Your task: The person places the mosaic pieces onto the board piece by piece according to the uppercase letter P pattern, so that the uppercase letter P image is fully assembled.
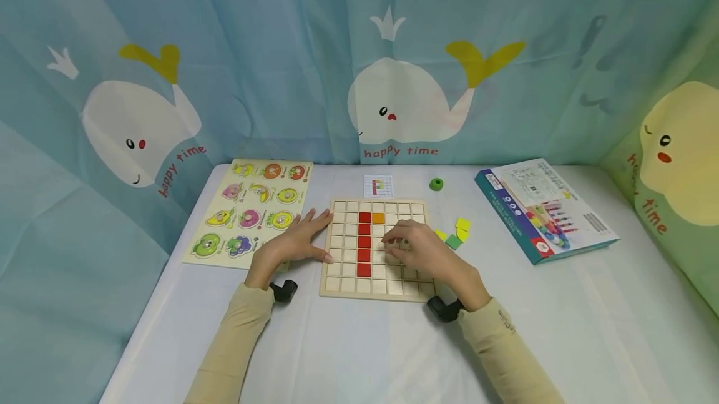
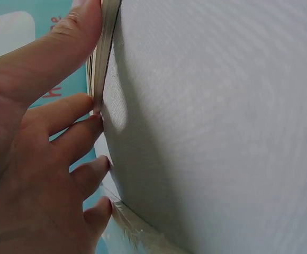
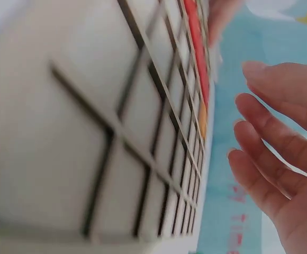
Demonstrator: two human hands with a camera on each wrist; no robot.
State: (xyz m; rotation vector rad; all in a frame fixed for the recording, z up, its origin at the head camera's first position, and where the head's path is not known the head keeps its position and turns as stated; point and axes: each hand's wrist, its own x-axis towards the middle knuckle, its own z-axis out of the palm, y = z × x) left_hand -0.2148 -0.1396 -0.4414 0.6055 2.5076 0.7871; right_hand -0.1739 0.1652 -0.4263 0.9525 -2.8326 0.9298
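Whale curtains backed a white surface; left hand lay flat steadying the grid board, right hand hovered spread, mid-fill; another tile seemingly needed picking.

Fruit puzzle left of grid board; box right

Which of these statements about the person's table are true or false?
1. A column of red tiles sits in the grid board. True.
2. The left hand lies flat at the board's left edge. True.
3. The orange tile lies off the board. False: it sits in the board beside the top red tile.
4. The fruit puzzle lies right of the board. False: it is on the left.
5. The right hand holds the box. False: it rests over the board.
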